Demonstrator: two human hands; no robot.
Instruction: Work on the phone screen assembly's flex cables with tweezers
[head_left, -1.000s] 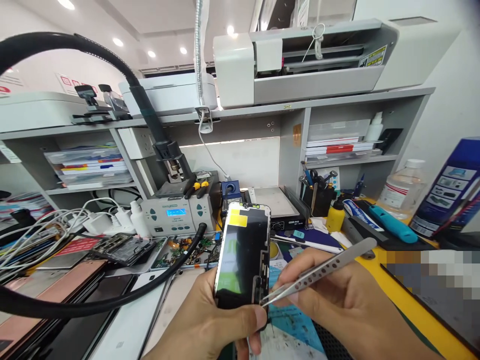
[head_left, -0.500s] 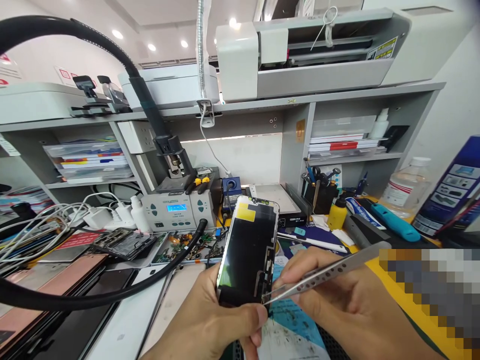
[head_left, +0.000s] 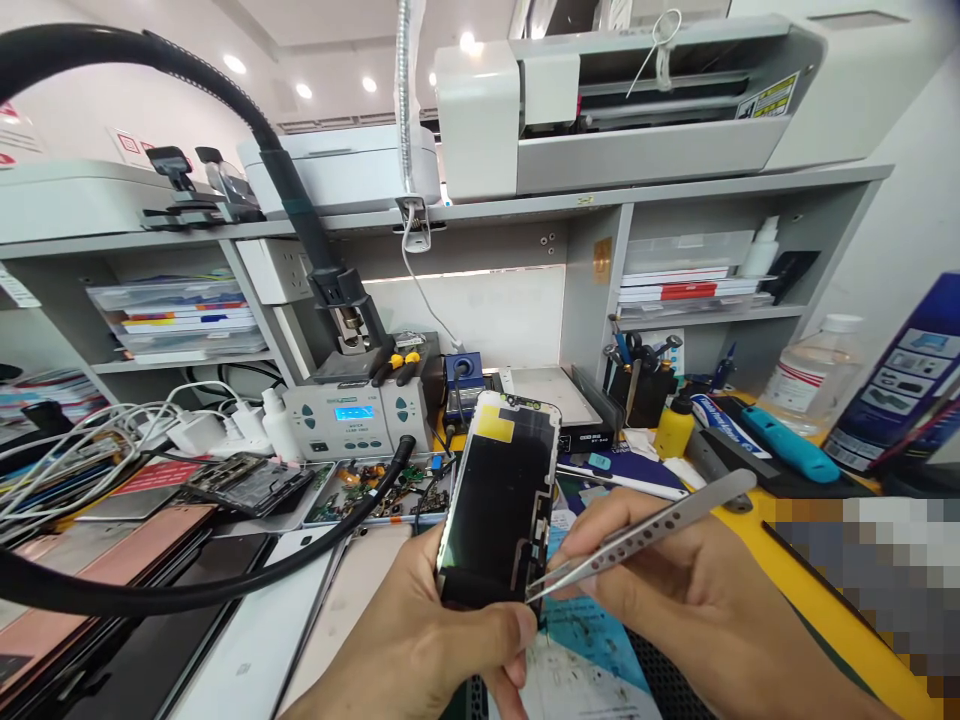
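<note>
While the left hand (head_left: 450,620) grasps the near end of a phone screen (head_left: 495,500), its thumb lying across the near edge, the right hand (head_left: 675,590) pinches silver tweezers (head_left: 652,532) between thumb and fingers. The phone screen is held up at a tilt, in the middle of the scene — its far end leans slightly right. A yellow sticker (head_left: 492,424) lies by its far left corner, and a thin flex cable (head_left: 541,508) runs along its right side. The tweezers slope down to the left, with their tips at the near right part of the phone screen; whether they touch it, I cannot tell.

Below the hands, a blue and white sheet (head_left: 589,655) lies on the bench (head_left: 806,570). Farther left, a tray (head_left: 409,519) holds small circuit boards (head_left: 373,488), with a black hose (head_left: 330,550) curving across its front. Behind the tray stands a grey station (head_left: 337,432) with a lit blue display (head_left: 354,413), and yellow-and-black pliers (head_left: 396,368) rest on its top. Phone-like panels (head_left: 259,625) — white, black and pink — spread over the near left.

On the far right, a yellow bottle (head_left: 673,432) stands near a blue-handled tool (head_left: 795,446). A clear bottle (head_left: 810,375) with a white cap is behind that tool, and a tall blue container (head_left: 896,380) stands farther right, tilted in view.
</note>
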